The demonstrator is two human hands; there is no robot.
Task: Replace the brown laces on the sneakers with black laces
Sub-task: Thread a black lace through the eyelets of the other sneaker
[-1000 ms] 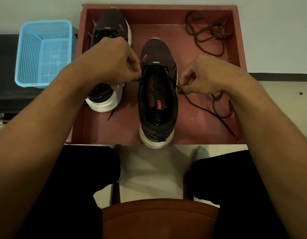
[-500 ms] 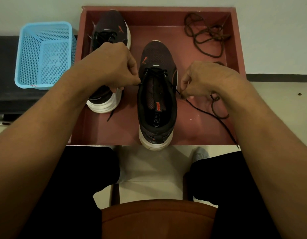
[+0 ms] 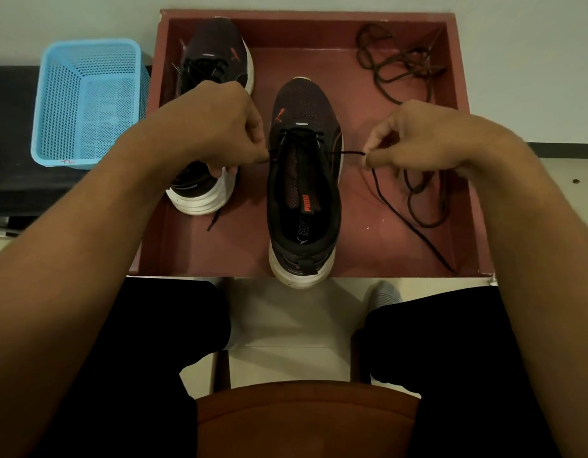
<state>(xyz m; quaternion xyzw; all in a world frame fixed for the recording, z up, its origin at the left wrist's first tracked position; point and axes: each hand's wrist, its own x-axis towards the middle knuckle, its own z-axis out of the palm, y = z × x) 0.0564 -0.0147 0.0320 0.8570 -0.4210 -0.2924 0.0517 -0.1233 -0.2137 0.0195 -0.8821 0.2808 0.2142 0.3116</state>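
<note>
Two dark sneakers stand in a reddish-brown tray (image 3: pixel 319 28). The near sneaker (image 3: pixel 304 206) sits in the middle, heel toward me, with a black lace (image 3: pixel 405 219) threaded through its upper eyelets. My left hand (image 3: pixel 220 123) pinches the lace end at the shoe's left side. My right hand (image 3: pixel 415 137) pinches the other end, pulled out taut to the right; its loose tail trails down toward the tray's front right corner. The far sneaker (image 3: pixel 216 57), laced in black, is partly hidden behind my left hand. Brown laces (image 3: pixel 391 64) lie loose at the back right.
A light blue plastic basket (image 3: pixel 88 100) stands left of the tray on a dark surface. Another brown lace (image 3: pixel 428 200) lies below my right hand. My knees and a brown chair seat (image 3: pixel 306 418) fill the bottom of the view.
My right hand has moved outward to the right, drawing the black lace taut from the eyelet. My left hand has stayed at the shoe's left side.
</note>
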